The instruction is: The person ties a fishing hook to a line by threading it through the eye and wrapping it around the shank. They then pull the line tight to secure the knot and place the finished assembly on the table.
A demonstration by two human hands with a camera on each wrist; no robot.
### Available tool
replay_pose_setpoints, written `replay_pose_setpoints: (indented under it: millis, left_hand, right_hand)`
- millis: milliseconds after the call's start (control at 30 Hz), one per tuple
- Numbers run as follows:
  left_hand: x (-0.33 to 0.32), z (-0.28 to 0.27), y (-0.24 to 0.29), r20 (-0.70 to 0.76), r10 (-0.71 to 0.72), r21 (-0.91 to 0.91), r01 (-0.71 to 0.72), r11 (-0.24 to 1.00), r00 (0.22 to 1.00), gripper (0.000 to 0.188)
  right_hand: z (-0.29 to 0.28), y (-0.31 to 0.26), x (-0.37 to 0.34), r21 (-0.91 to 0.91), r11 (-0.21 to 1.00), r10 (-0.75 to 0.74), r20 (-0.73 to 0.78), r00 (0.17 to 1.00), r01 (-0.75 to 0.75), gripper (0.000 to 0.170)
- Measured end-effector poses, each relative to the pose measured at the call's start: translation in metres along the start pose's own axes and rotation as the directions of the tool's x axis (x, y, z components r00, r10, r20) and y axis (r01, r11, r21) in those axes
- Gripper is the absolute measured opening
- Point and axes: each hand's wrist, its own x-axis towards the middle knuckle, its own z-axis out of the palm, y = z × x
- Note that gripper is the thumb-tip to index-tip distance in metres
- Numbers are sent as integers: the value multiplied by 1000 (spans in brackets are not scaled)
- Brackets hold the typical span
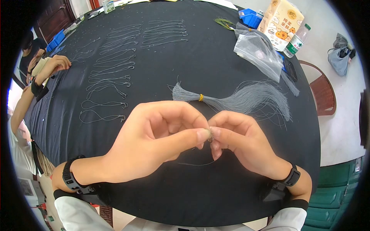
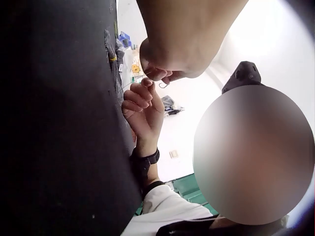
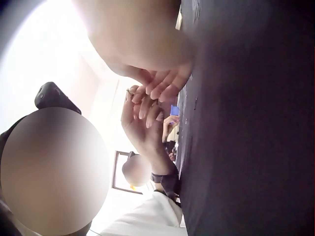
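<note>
In the head view my left hand (image 1: 158, 138) and right hand (image 1: 246, 144) meet fingertip to fingertip above the table's near part. Thumb and forefinger of each pinch a thin grey line, whose loose curve (image 1: 198, 164) hangs below them. A small curved hook (image 2: 164, 85) shows at the fingertips in the left wrist view; my fingers mostly hide it in the head view. Beyond the hands lies a bundle of grey line (image 1: 231, 102) tied with a yellow band. Left of it, several looped lines with hooks (image 1: 104, 104) lie in rows.
A plastic bag (image 1: 260, 56), a tissue pack (image 1: 280, 24), a bottle (image 1: 296, 41) and a blue bin (image 1: 250, 17) stand or lie at the back right. Another person's hand (image 1: 58, 65) rests at the table's left edge. A chair (image 1: 323, 90) stands at the right.
</note>
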Motion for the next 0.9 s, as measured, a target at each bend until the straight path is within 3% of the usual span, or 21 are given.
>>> replay_pose_setpoints:
  millis: [233,400,533,633,800,900]
  left_hand:
    - [-1,2,-1,10,-69,-74,70,995,998,11]
    - [-2,6,-7,-42,97,65,-94,993,994,10]
    - [-2,-1,-11,-18,277,405,-246,881,961,7]
    - [-2,-4,-9,-17,315,563,-251,788,949,7]
    - [1,-7,-12,22,390,637,-314,704,920,7]
    - [2,-9,-17,63,442,648,-374,663,895,8]
  right_hand:
    - [6,3,-3,70,990,109,136,985,-119,20]
    - [12,1,-8,119,970,192,169,967,-213,21]
    - [14,0,-10,51,983,173,104,979,-179,17]
    - [15,-5,-12,-48,992,119,64,991,-116,15]
    - [22,-3,-15,-251,963,-102,-16,995,94,15]
    - [21,-5,-16,-349,928,-154,-43,987,130,15]
